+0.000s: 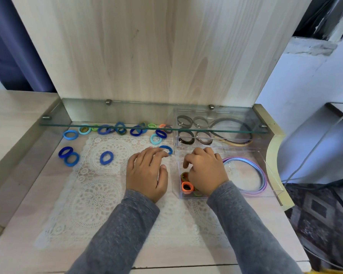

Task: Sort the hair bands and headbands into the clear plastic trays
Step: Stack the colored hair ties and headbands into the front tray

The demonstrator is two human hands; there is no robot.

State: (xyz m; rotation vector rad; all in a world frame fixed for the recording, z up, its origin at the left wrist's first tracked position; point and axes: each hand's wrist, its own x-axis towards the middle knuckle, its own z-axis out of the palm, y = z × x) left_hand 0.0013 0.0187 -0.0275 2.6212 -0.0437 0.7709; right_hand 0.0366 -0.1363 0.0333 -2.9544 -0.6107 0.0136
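Item 1, left hand (147,173): I log fingers spread and flat, palm down on the white lace doily (99,194), gripping nothing; the fingertips (162,154) touch a blue fabric hair band (166,149) lying just left of the trays.

Item 2, right hand (205,171): fingers curled down into the near clear plastic tray (273,175); whether they pinch anything I cannot tell. Directly beneath it sit an orange fabric hair band (187,187) and a green-and-brown hair band (184,176), in the tray's left compartment.

Item 3, same tray, right compartment: thin pastel purple and blue headbands (262,175).

Item 4, far clear plastic tray (175,125): dark brown and grey hair bands (186,138), plus dark headbands (236,123).

Item 5, loose stock: blue, turquoise and green hair bands (136,131) scattered under the glass shelf (107,126); three more blue ones (106,157) further left on the pale wooden tabletop (166,258).

Item 6: grey sleeves (127,224) on both arms.
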